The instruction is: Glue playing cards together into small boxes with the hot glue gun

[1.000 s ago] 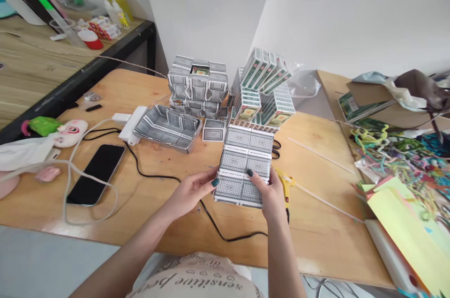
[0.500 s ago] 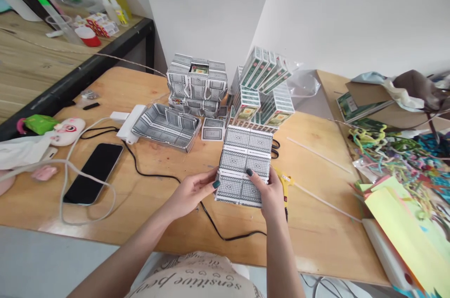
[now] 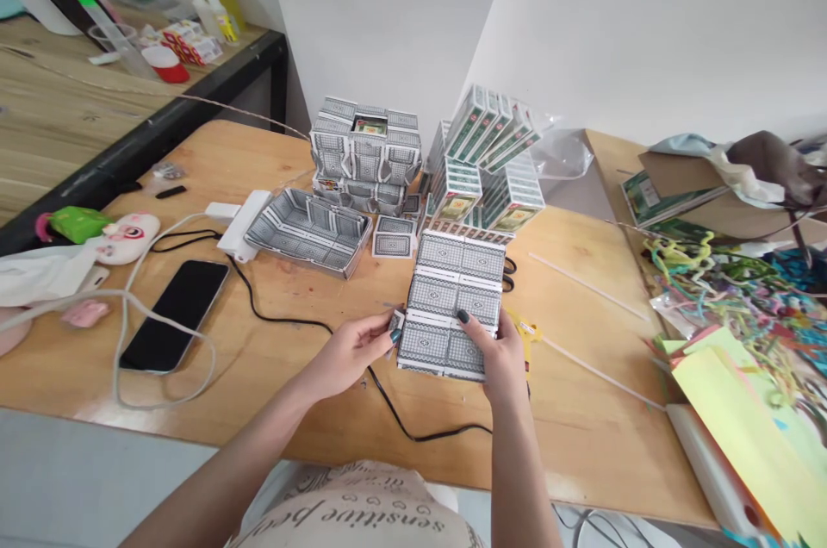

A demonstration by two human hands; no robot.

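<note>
My right hand (image 3: 502, 354) grips the lower right side of a flat panel of patterned playing cards (image 3: 445, 298), thumb on its top face. Beside the panel's lower left edge, my left hand (image 3: 352, 354) pinches a small folded card piece (image 3: 396, 322). Behind the panel stand stacked green and white card boxes (image 3: 458, 190). A loose card stack (image 3: 394, 238) lies to the left of them. An open tray made of cards (image 3: 310, 233) sits further left, in front of a larger block built of cards (image 3: 365, 147).
A phone (image 3: 174, 315), a white power strip (image 3: 249, 225) and cables lie on the left. Black scissor handles (image 3: 509, 274) and a yellow glue gun (image 3: 525, 331) are partly behind the panel. Coloured pipe cleaners (image 3: 743, 298) and paper (image 3: 749, 419) cover the right side.
My left hand has moved slightly left, away from the panel's edge, and the small card piece now shows between its fingers. The view has shifted a little.
</note>
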